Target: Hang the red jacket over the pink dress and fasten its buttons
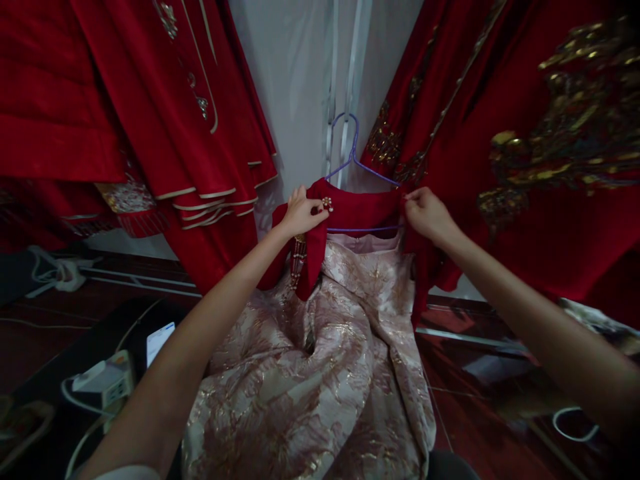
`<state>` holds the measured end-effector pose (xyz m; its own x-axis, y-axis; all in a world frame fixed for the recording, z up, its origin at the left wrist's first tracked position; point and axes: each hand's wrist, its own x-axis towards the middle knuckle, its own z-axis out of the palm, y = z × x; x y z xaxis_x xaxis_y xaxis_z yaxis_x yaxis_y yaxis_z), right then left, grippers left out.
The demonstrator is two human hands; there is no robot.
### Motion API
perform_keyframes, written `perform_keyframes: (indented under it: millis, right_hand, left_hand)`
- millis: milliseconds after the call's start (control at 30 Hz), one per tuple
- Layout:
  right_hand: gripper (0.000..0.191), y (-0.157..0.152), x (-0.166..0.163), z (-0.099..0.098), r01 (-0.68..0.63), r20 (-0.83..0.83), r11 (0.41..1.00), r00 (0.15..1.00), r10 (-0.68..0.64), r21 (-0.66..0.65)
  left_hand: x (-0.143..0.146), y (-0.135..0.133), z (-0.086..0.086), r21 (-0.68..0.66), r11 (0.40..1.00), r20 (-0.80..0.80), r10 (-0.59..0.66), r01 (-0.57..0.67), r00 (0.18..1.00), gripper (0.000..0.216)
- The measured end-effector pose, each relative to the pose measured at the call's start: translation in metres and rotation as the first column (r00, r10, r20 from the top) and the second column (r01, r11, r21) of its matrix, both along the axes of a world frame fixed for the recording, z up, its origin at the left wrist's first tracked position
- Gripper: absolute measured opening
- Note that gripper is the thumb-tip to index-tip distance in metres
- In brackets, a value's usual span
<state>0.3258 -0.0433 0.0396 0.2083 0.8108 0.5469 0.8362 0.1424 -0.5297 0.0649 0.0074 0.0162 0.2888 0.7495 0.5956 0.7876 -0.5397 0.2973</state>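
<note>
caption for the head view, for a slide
Left hand and right hand pinch the shoulders of a red garment on a purple hanger, over pale gold-patterned fabric, between hanging red robes.

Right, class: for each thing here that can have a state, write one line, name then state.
Red fabric jacket with pearl clasp: draped on the hanger, gripped at both shoulders.
Thin purple wire hanger: upright, carrying the jacket.
Pink-and-gold brocade skirt: crumpled in folds below the jacket.
Left hand: closed on the jacket's collar.
Right hand: pinching the jacket's shoulder.
White-edged smartphone: screen lit.
</note>
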Motion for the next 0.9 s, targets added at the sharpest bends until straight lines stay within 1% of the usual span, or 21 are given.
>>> perform_keyframes:
  millis: [33, 100, 133, 200, 233, 300, 333, 367, 400, 467, 567, 633, 700, 767, 833, 900]
  right_hand:
    - [0.01, -0.001, -0.02, -0.002, -0.009, 0.009, 1.0, 1.0, 0.01, -0.025]
    - [0.019, -0.008, -0.059, -0.008, -0.121, 0.02, 0.991, 0.992, 0.122, -0.048]
    - [0.02, -0.012, -0.077, -0.011, -0.194, 0.005, 0.98, 0.981, 0.194, -0.05]
    - [0.017, -0.022, -0.103, -0.019, -0.35, -0.036, 0.936, 0.937, 0.349, -0.044]
    - [0.015, -0.025, -0.11, -0.022, -0.403, -0.055, 0.915, 0.915, 0.401, -0.035]
    - [0.009, -0.029, -0.112, -0.028, -0.459, -0.098, 0.888, 0.885, 0.455, -0.025]
    - [0.005, -0.029, -0.107, -0.03, -0.459, -0.12, 0.888, 0.883, 0.453, -0.023]
    - [0.006, -0.029, -0.099, -0.032, -0.447, -0.134, 0.894, 0.887, 0.441, -0.021]
    - [0.012, -0.028, -0.09, -0.033, -0.428, -0.134, 0.903, 0.896, 0.422, -0.019]
    - [0.023, -0.027, -0.069, -0.036, -0.385, -0.09, 0.923, 0.92, 0.382, -0.021]
    - [0.027, -0.028, -0.046, -0.042, -0.333, 0.023, 0.94, 0.942, 0.336, -0.068]
    - [0.025, -0.029, -0.04, -0.048, -0.311, 0.07, 0.945, 0.945, 0.319, -0.104]
    - [0.024, -0.028, -0.044, -0.053, -0.314, 0.089, 0.941, 0.941, 0.326, -0.123]
    - [0.022, -0.028, -0.056, -0.057, -0.353, 0.073, 0.927, 0.929, 0.363, -0.125]
    - [0.019, -0.031, -0.07, -0.059, -0.424, 0.029, 0.899, 0.903, 0.43, -0.107]
    - [0.016, -0.037, -0.083, -0.059, -0.494, -0.017, 0.866, 0.869, 0.494, -0.069]
  left_hand:
    - [0.0, -0.001, 0.0, 0.003, 1.0, -0.001, 0.005, -0.005, 1.0, 0.018]
    - [-0.002, -0.002, 0.0, 0.006, 1.0, -0.011, 0.019, -0.019, 1.0, 0.018]
    - [-0.004, -0.002, 0.001, 0.004, 1.0, -0.015, 0.023, -0.023, 1.0, 0.018]
    - [-0.007, 0.0, 0.003, -0.001, 1.0, -0.021, 0.016, -0.016, 1.0, 0.018]
    - [-0.009, 0.0, 0.004, -0.002, 1.0, -0.023, 0.002, -0.003, 1.0, 0.018]
    - [-0.011, 0.0, 0.004, 0.01, 1.0, -0.019, -0.025, 0.025, 1.0, 0.017]
    - [-0.012, -0.001, 0.002, 0.023, 0.999, -0.011, -0.035, 0.035, 0.999, 0.016]
    - [-0.012, -0.005, -0.001, 0.043, 0.998, 0.002, -0.04, 0.04, 0.999, 0.015]
    - [-0.011, -0.009, -0.006, 0.069, 0.997, 0.022, -0.042, 0.04, 0.999, 0.015]
    - [-0.009, -0.024, -0.023, 0.123, 0.992, 0.069, -0.045, 0.037, 0.997, 0.015]
    - [0.0, -0.052, -0.059, 0.146, 0.989, 0.131, -0.056, 0.037, 0.99, 0.014]
    - [0.009, -0.069, -0.083, 0.133, 0.99, 0.174, -0.06, 0.037, 0.983, 0.013]
    - [0.02, -0.081, -0.098, 0.121, 0.989, 0.183, -0.107, 0.086, 0.977, 0.013]
    - [0.032, -0.086, -0.102, 0.111, 0.985, 0.212, -0.15, 0.129, 0.966, 0.014]
    - [0.042, -0.084, -0.096, 0.108, 0.983, 0.289, -0.175, 0.149, 0.941, 0.015]
    - [0.047, -0.079, -0.086, 0.103, 0.983, 0.399, -0.183, 0.154, 0.899, 0.012]
